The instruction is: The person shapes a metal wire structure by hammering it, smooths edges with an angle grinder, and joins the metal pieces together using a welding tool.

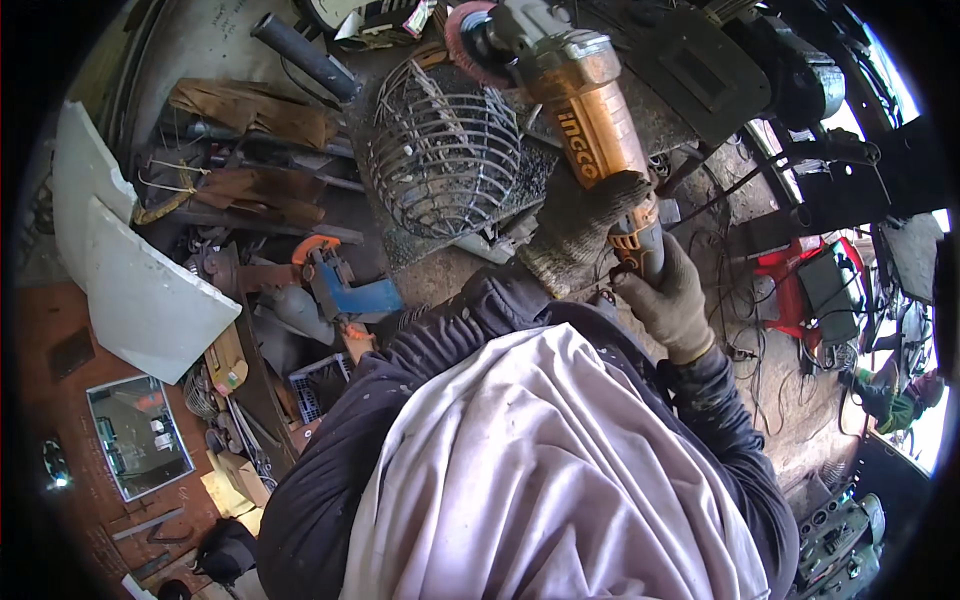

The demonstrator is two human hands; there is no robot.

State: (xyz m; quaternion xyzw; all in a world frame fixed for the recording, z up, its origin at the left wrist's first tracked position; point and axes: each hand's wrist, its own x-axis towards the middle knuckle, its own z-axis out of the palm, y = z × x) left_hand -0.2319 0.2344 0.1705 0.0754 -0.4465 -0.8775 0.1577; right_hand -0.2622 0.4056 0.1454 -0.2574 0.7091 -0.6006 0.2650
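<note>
An orange and grey angle grinder is in both my gloved hands, its head up and to the left. My left hand, in a dark, worn knit glove, is closed around the body where it meets the rear handle. Lower down, my right hand, in a lighter grey-tan glove, wraps the tail end of the handle. The grinder's reddish disc is above the upper right of a rounded cage of curved metal bars. Whether disc and cage touch, I cannot tell. The cage rests on a dark metal-topped surface.
Left of the cage lie brown leather-like pieces, a dark pipe and a blue and orange tool. White broken boards stand farther left. Cables trail over the floor at right, near a red plastic chair. Another person is at far right.
</note>
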